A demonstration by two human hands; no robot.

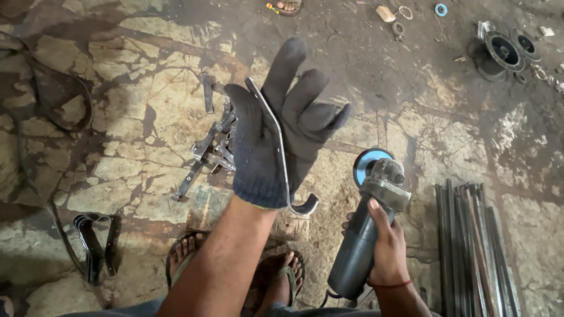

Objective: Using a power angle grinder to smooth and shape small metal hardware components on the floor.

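Grinder point(367, 229) is gripped in the right hand point(388, 246); bent metal strip point(281, 147) gets pinched against the gloved left hand point(282, 126), under loosely spread fingers point(288, 64). Tighter pinch advised before grinding.

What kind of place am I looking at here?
Probably a small metalworking shop. The right hand grips an angle grinder, the gloved left hand holds a bent metal strip, and steel bars lie on the stone floor.
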